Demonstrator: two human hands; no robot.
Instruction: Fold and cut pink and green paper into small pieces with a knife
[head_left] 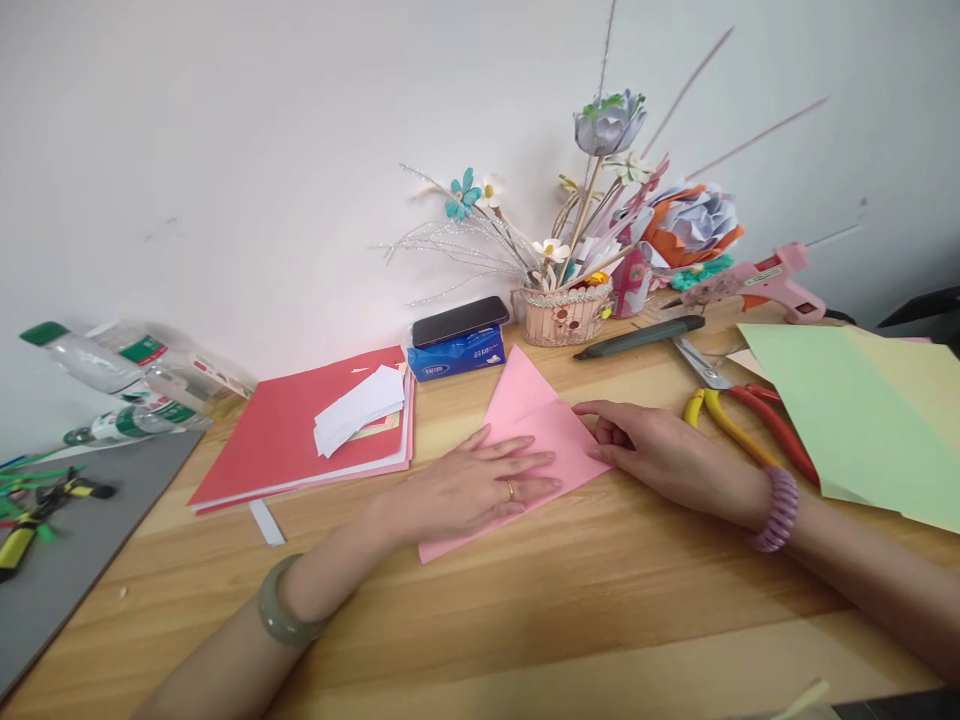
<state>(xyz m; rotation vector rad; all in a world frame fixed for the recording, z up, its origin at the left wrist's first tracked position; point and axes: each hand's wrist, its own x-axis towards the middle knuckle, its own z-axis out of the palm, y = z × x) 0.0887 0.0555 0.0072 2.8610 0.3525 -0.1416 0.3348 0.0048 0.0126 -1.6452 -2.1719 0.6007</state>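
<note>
Two hands rested on a folded pink paper [536, 420] that lay flat near the middle of the wooden counter [570, 600]. The left hand [472, 488] lay palm down with its fingers spread wide, pressing the sheet's lower part and gripping nothing; a ring showed on one finger and a pale green bangle [281, 608] circled the wrist. The right hand [660, 452] lay at the paper's right corner, fingers loosely curled with their tips touching the edge; whether it pinched the sheet could not be told. A pink coiled band [780, 508] sat on that wrist. Left of the paper lay a stack of red card [289, 435] with white slips [360, 408] on top. Behind it, a phone [459, 320] lay on a blue tissue pack [459, 354], beside a small basket of paper flowers [566, 312]. To the right were a green sheet [855, 410], pliers with red and yellow handles [739, 425] and a pink glue gun [772, 282].
</note>
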